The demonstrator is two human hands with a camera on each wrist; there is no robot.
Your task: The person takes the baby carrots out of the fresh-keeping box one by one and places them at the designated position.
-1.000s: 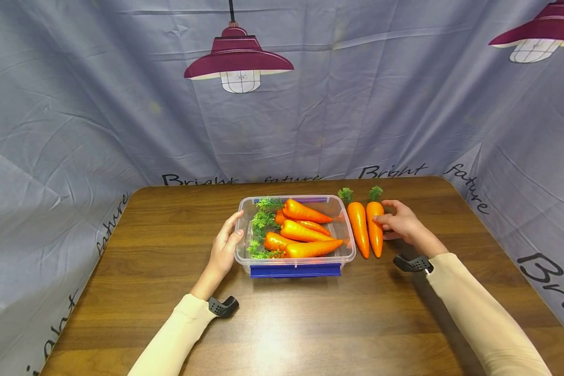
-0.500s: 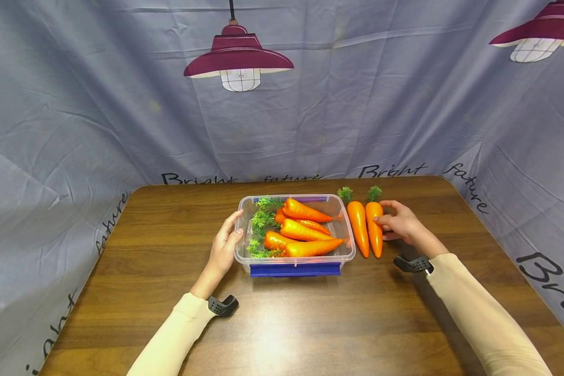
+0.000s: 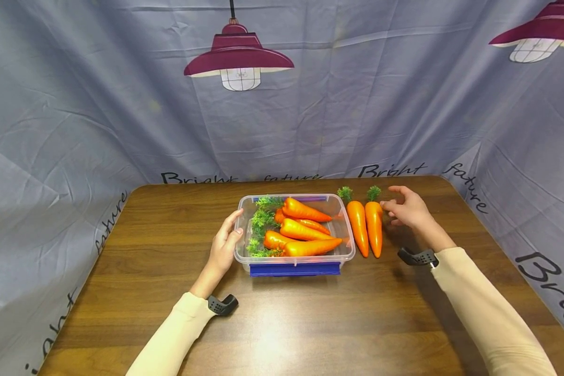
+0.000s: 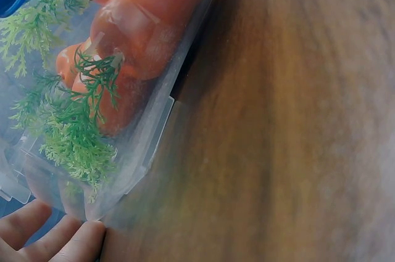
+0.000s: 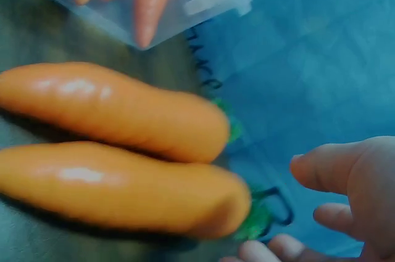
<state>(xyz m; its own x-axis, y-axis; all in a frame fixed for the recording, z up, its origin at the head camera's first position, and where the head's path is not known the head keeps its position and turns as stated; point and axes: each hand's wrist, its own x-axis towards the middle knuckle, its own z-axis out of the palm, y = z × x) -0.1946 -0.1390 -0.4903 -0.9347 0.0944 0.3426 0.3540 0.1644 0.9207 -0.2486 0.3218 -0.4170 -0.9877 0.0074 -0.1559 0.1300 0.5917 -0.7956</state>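
Note:
A clear plastic food container (image 3: 295, 260) with blue side clips holds several orange carrots (image 3: 312, 248) with green tops. My left hand (image 3: 223, 248) touches its left end wall from outside, the fingertips (image 4: 89, 237) lying against the plastic in the left wrist view. Two more carrots lie side by side right of the container: an inner carrot (image 3: 357, 227) and an outer carrot (image 3: 374, 230). My right hand (image 3: 411, 210) is just right of the outer carrot's top, fingers spread. The right wrist view shows its thumb (image 5: 327, 166) apart from both carrots (image 5: 123, 191).
A brown wooden table (image 3: 282, 324) bears everything. Grey-blue curtains (image 3: 357, 104) with printed lamps and lettering hang behind and at the sides. Each wrist wears a black bracket (image 3: 223, 305).
My right hand has let go of the outer carrot and shifted up and to the right. The carrot stays where it lay. My left hand remains at the container.

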